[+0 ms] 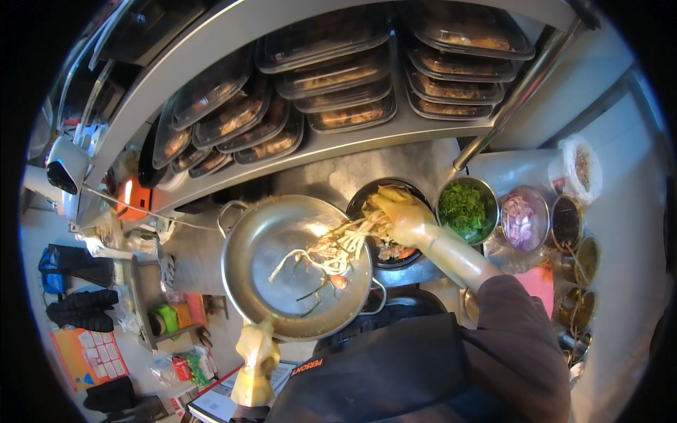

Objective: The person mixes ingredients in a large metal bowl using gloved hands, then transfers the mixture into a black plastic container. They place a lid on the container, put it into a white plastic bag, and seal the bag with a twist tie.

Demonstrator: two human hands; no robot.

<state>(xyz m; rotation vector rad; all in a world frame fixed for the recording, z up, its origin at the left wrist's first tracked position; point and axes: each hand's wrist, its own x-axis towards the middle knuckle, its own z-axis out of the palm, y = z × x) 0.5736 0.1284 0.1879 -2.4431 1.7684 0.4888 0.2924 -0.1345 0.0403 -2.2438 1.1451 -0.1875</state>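
Note:
A large two-handled metal pan lies before me, holding noodles, green strips and an orange-red piece at its right side. My left hand, in a translucent yellowish glove, grips the pan's near left rim. The gloved right hand is over a round black bowl just right of the pan, its fingers closed on a bunch of noodles that trails back into the pan. Beneath that hand, more food with an orange-red piece shows in the bowl. Part of the bowl is hidden by the hand.
Right of the bowl stand a metal container of chopped green herbs, a bowl of sliced red onion, a dark sauce container and several metal pots. Stacked lidded food containers fill the overhead shelf. A cable hangs at left.

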